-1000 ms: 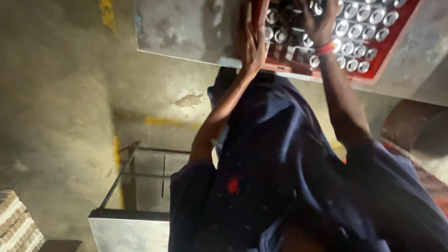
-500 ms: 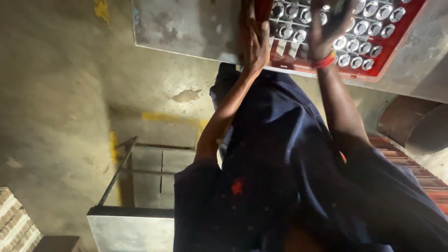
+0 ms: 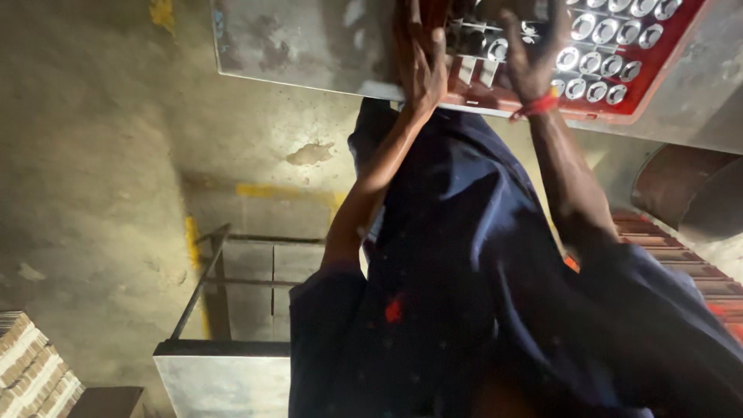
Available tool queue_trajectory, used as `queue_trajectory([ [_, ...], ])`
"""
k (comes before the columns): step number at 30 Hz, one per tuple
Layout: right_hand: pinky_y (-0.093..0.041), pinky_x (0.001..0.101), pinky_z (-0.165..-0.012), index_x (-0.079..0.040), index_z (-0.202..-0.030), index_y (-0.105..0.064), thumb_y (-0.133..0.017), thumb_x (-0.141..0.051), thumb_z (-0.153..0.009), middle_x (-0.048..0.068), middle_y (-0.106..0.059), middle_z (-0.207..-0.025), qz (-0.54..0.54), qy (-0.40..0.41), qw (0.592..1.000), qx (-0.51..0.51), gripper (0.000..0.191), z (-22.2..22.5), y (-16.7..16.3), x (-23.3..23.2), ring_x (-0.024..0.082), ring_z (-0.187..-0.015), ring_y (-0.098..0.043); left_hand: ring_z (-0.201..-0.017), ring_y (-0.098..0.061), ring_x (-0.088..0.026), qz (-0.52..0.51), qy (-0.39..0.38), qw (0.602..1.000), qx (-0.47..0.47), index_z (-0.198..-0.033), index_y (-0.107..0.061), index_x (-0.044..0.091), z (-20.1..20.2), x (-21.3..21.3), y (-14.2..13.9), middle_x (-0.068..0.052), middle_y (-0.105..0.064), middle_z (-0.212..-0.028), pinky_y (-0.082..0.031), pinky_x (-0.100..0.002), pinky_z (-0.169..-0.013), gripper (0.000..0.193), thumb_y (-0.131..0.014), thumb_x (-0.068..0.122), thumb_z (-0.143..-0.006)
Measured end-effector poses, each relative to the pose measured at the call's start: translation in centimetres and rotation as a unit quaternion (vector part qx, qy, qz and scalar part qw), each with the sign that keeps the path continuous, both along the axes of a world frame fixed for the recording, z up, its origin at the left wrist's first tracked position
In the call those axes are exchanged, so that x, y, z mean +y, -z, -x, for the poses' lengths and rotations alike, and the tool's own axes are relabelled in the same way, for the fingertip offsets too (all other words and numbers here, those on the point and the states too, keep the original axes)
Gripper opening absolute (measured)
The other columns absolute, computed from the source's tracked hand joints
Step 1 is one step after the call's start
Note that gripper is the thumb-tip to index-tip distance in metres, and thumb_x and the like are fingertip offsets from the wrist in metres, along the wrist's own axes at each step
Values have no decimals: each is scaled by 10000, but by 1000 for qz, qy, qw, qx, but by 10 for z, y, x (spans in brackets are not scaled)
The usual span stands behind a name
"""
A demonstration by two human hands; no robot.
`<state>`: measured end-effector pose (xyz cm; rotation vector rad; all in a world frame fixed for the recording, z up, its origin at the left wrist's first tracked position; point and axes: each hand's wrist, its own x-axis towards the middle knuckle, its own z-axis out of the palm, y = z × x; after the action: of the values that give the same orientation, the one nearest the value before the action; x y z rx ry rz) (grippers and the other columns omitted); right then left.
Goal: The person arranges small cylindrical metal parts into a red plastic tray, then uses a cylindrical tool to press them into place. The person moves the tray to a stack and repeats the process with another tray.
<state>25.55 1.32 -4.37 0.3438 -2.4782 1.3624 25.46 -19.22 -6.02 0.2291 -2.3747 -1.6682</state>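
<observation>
A red crate (image 3: pixel 658 73) full of several shiny metal cylinders (image 3: pixel 611 58) sits on a grey metal table (image 3: pixel 294 46) in front of me. My left hand (image 3: pixel 418 66) lies on the crate's left rim with the fingers wrapped over it. A red band circles the wrist of my right hand (image 3: pixel 530 58), which reaches into the crate with fingers curled down over the cylinders. The dim light hides whether it holds one. My dark blue shirt (image 3: pixel 464 294) fills the lower middle of the view.
A metal-frame stand (image 3: pixel 224 286) with a pale top edge stands below left on the concrete floor, by yellow floor lines (image 3: pixel 190 240). A stack of ribbed tan pieces (image 3: pixel 31 371) is at bottom left. A dark round drum (image 3: pixel 681 193) and reddish slatted crates (image 3: pixel 696 267) are at right.
Both hands stay at the crate. The right hand has shifted slightly among the cylinders, and the view has drifted a little.
</observation>
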Motion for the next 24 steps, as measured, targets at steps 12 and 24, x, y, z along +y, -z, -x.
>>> queue_trajectory([
  [12,-609,424,-1005,-148,-1580,-400,-711,73,-1063,120,-552,-1466,121,53,990,-45,643,-8,-17,-4,265,-1273,-628,-1373,-499,-449,9,-7,999,-50,-1602,-322,64,-9,5,-5,-280,-422,-1556,-428,-492,-1175,641,-368,494,-1129],
  [24,-547,437,-1119,-51,-1587,-350,-788,32,-982,142,-453,-1580,89,119,988,39,751,-54,-18,1,302,-1416,-520,-1442,-422,-484,-44,-1,997,-58,-1587,-297,-33,-16,3,4,-342,-342,-1594,-368,-499,-1224,741,-308,558,-1141],
])
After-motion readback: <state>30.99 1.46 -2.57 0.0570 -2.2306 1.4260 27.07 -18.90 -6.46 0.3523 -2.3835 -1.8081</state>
